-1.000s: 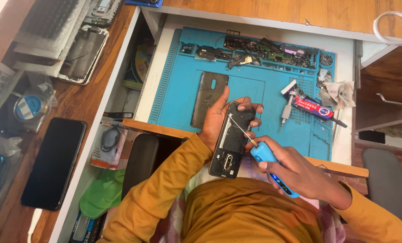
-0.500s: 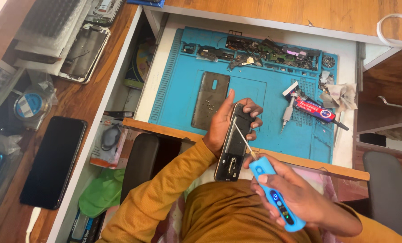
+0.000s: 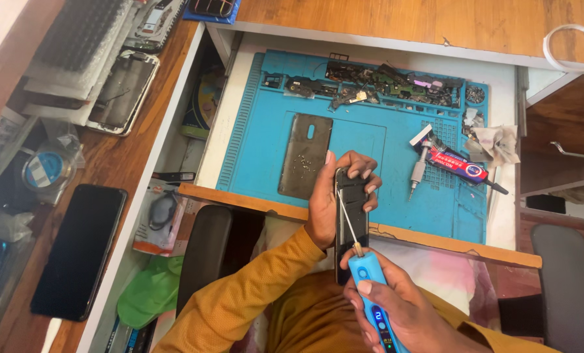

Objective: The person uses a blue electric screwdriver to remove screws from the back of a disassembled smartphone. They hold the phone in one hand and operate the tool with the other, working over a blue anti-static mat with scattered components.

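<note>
My left hand (image 3: 334, 199) grips an opened black phone body (image 3: 352, 222), holding it upright over the front edge of the blue work mat (image 3: 253, 150). My right hand (image 3: 396, 314) holds a blue electric screwdriver (image 3: 374, 304). Its thin bit reaches up to the upper part of the phone. A grey phone back cover (image 3: 304, 155) lies flat on the mat just left of my left hand. Both sleeves are mustard yellow.
Phone parts and circuit boards (image 3: 383, 85) lie along the mat's far edge. A red and blue glue tube (image 3: 459, 165), a small silver driver (image 3: 417, 168) and a crumpled cloth (image 3: 491, 144) sit to the right. A black phone (image 3: 79, 252) and a screen assembly (image 3: 119, 91) lie on the left wooden desk.
My right hand has pulled back toward me, so the screwdriver stands more upright with its bit on the phone. My left hand has turned the phone straighter.
</note>
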